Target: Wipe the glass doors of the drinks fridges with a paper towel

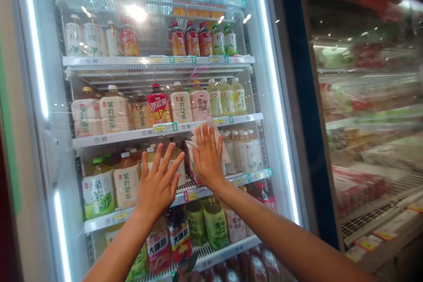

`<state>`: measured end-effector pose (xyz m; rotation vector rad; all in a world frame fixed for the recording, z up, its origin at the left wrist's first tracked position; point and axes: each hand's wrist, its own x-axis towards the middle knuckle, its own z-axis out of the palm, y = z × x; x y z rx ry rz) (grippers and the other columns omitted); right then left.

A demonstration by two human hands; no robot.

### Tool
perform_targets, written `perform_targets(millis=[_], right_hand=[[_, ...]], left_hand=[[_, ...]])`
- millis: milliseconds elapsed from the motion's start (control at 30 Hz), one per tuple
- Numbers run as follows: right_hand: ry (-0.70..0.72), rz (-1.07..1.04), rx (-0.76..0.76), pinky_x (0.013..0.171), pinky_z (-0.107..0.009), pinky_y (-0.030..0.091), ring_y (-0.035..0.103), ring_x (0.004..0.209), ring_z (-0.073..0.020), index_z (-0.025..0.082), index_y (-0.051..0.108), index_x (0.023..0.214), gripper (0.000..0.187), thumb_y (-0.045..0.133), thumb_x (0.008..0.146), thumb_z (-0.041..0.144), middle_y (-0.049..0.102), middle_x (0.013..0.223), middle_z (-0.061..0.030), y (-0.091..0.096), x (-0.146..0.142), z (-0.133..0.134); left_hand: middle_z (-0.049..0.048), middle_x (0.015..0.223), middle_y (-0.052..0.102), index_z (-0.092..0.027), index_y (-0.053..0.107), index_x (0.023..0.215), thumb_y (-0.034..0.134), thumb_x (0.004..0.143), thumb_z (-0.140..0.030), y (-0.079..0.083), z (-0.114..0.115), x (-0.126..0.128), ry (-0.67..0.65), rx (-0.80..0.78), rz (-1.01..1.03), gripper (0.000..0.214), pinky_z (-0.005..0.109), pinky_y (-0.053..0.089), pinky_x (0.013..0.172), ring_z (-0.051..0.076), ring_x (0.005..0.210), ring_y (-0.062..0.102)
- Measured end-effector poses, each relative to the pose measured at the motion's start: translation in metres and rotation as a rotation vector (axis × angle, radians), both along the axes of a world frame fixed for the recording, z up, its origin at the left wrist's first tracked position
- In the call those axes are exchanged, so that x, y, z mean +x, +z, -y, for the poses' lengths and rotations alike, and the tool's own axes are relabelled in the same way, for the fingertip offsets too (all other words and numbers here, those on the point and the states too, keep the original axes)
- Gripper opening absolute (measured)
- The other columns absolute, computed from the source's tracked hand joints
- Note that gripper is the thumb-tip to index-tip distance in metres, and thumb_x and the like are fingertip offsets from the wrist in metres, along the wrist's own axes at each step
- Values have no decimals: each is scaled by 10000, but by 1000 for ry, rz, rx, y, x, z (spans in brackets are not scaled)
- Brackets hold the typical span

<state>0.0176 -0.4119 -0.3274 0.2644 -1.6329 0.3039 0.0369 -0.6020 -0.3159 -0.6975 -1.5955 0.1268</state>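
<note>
My left hand (159, 183) lies flat against the glass door (264, 97) of a drinks fridge, fingers spread, holding nothing. Right beside it my right hand (207, 158) presses a white cloth (222, 146) against the same glass, fingers stretched flat over it; the cloth shows above and to the right of the hand. Both hands sit at the height of the third shelf. Behind the glass stand rows of bottled tea and juice (112, 112) on several white wire shelves (165, 128).
The door's white handle (51, 156) is on the left side, beside a lit vertical strip. A dark blue frame (307, 110) borders the fridge on the right. Beyond it stands an open chiller (373, 141) with packaged goods behind plastic sheeting.
</note>
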Motion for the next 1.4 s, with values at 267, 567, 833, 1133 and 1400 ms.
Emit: perform_targets(millis=[267,567,833,1133,1400], right_hand=[[-7,69,292,1274,-648,89,-16,1597,-241,250,-111,1630,734,346,1055,259,124,1715,-67,-10,7,49],[52,86,585,1289,-612,75,-5,1599,-241,193,3,1641,707,383,1054,291,183,1704,-65,-9,13,98],[25,56,465,1286,-607,33,-45,1596,-253,167,-55,1635,708,342,1060,281,124,1711,-80,-4,13,120],[4,55,490,1290,-592,22,0,1597,-257,157,-30,1635,702,349,1059,288,163,1701,-89,-37,15,114],[-18,17,528,1291,-588,-2,0,1595,-254,156,12,1637,716,400,1047,269,184,1693,-102,-37,12,87]], left_hand=[[55,1681,247,-331,268,1586,551,967,-341,-1,65,10,36,85,-2,680,575,-5,1291,264,1589,100],[58,1678,253,-325,286,1581,554,965,-344,-23,112,3,71,145,26,672,576,8,1295,270,1589,101],[60,1668,277,-286,345,1566,539,969,-326,-36,119,-5,31,168,-19,629,539,33,1305,265,1587,127],[68,1660,291,-235,342,1568,521,970,-281,-38,119,-7,22,173,-33,626,534,35,1305,258,1588,121],[57,1664,284,-241,351,1564,531,963,-279,-38,118,-8,18,178,-31,629,517,27,1311,252,1588,121]])
